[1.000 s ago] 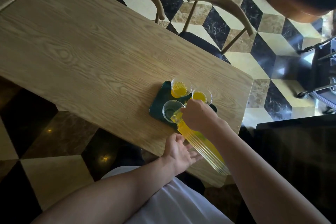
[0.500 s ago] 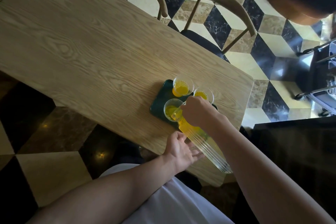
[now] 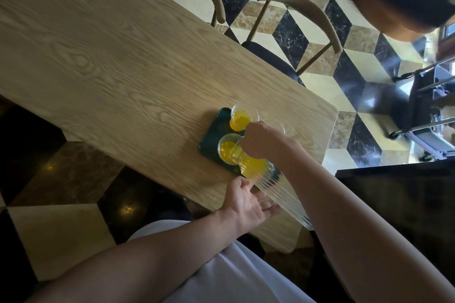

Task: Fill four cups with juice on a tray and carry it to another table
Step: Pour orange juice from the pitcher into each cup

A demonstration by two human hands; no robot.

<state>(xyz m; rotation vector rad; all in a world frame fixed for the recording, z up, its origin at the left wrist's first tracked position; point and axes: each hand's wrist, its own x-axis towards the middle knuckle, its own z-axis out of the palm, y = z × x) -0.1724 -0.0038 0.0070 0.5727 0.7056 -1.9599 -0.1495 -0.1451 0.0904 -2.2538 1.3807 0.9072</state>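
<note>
A dark green tray (image 3: 214, 130) lies near the right end of the wooden table (image 3: 110, 64). On it stand clear plastic cups: a far one (image 3: 242, 118) holding orange juice, and a near left one (image 3: 227, 149) that is partly full. My right hand (image 3: 263, 140) grips the neck of a ribbed glass carafe (image 3: 268, 179), tilted with its mouth over the near left cup. That hand hides most of a third cup (image 3: 279, 125) behind it. My left hand (image 3: 246, 202) rests open on the table's near edge under the carafe's body.
Two wooden chairs (image 3: 302, 15) with dark seats stand along the table's far side. The floor (image 3: 317, 91) is checkered marble. A metal cart (image 3: 428, 110) is at the right, and a dark counter (image 3: 398, 199) runs close beside my right arm.
The near left cup went from almost empty to partly full of juice. The carafe has tipped steeper and its juice level has dropped. My left hand stays at the table edge.
</note>
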